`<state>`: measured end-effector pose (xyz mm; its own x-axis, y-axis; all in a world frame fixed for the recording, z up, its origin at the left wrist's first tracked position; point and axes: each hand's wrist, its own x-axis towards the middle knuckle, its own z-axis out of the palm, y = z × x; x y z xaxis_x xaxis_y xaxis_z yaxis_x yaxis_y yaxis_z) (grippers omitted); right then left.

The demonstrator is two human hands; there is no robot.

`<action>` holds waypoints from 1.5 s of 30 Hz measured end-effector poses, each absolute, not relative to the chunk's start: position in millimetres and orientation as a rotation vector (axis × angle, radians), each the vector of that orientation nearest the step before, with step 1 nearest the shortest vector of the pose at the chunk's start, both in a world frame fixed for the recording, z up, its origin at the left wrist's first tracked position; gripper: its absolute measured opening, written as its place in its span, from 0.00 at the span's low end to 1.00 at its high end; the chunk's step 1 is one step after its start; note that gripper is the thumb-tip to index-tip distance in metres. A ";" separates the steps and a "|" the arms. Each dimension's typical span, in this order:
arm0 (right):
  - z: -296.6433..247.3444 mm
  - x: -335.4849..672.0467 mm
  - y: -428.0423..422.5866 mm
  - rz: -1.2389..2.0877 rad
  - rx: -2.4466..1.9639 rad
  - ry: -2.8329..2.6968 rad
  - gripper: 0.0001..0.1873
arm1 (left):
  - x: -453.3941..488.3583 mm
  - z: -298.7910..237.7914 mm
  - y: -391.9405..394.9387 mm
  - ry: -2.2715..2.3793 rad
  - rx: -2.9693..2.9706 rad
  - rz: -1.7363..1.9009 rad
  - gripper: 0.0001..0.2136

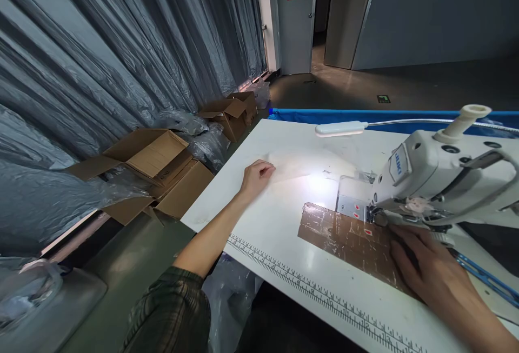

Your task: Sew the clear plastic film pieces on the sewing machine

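Observation:
My left hand (pixel 257 177) rests on the left part of the white sewing table, fingers curled in a pinch at the edge of a thin, pale, see-through piece of fabric (pixel 290 168). The fabric runs right toward the lamp glare, where its outline washes out. My right hand (pixel 424 264) lies on the brown tape-covered plate (pixel 336 231), just in front of the sewing machine (pixel 430 174). Its thumb stands apart from the stretched fingers, and its fingertips are partly hidden near the presser foot (pixel 371 213). Whether fabric lies under those fingertips, I cannot tell.
A white lamp (pixel 340 128) on a flexible neck stands behind the needle area. Blue tweezers (pixel 486 277) lie right of my right hand. A ruler strip (pixel 300 280) follows the front table edge (pixel 263 266). Open cardboard boxes (pixel 182 185) stand on the floor at left.

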<state>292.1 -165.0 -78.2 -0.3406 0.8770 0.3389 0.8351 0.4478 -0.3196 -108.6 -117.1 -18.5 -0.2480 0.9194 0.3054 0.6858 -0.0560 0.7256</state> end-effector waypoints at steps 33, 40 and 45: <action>-14.2 266.4 -180.7 1.511 -1.420 -1.630 0.32 | -13.8 15.0 -150.5 1.440 2.397 0.779 0.13; -16.1 280.4 -180.1 1.309 -1.428 -1.756 0.24 | 19.3 -6.3 -218.0 0.705 2.695 0.638 0.18; 1.9 264.4 -195.7 1.577 -0.991 -1.766 0.29 | 50.8 -25.7 -273.8 0.575 2.999 0.540 0.03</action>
<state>264.4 -195.7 1.9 -0.5650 0.8227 -0.0627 0.1546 0.0310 -0.9875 50.8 -273.8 -25.7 0.8705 0.3658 0.3292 0.3517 -0.9303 0.1037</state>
